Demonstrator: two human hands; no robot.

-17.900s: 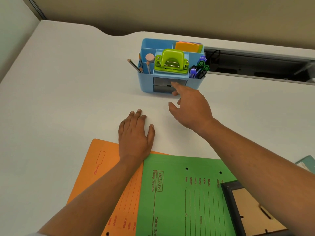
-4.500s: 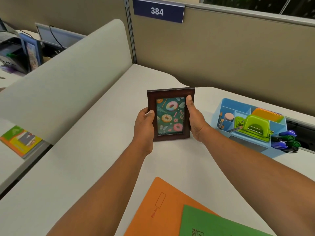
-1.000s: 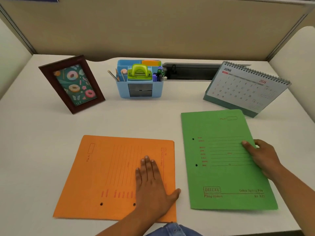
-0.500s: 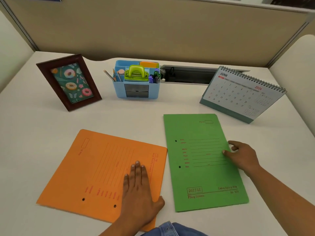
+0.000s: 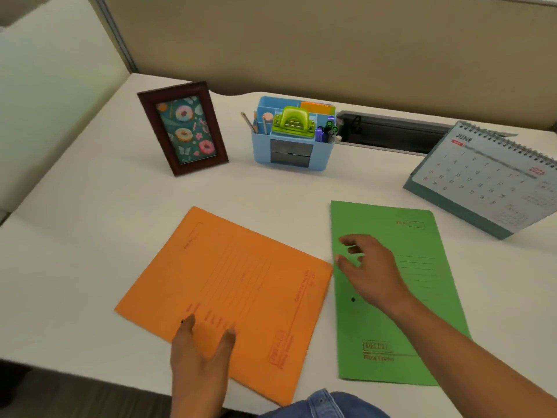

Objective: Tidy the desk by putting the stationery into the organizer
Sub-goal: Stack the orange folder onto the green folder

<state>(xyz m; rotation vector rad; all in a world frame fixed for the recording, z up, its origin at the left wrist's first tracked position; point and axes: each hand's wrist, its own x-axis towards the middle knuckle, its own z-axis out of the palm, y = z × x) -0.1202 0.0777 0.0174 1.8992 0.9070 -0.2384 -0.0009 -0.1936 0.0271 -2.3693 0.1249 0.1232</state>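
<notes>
Head view shows the stationery (image 5: 291, 120) already in the blue organizer (image 5: 262, 152) at the back of the worktop (image 5: 90, 236), so the step in hand looks like squaring the folders. Left hand (image 5: 199, 357) lies flat, fingers spread, on the orange folder (image 5: 241, 267), whose near corner overhangs the worktop's edge; right hand (image 5: 370, 267), fingers loosely bent and holding nothing, is over the left edge of the green folder (image 5: 437, 236). Better to press lightly and slide, pivoting the orange folder parallel to the green.

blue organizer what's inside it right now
A green hole punch in the middle, an orange note pad behind it, pencils at left, purple and green markers at right. What the closed grey front drawers hold is hidden.
</notes>
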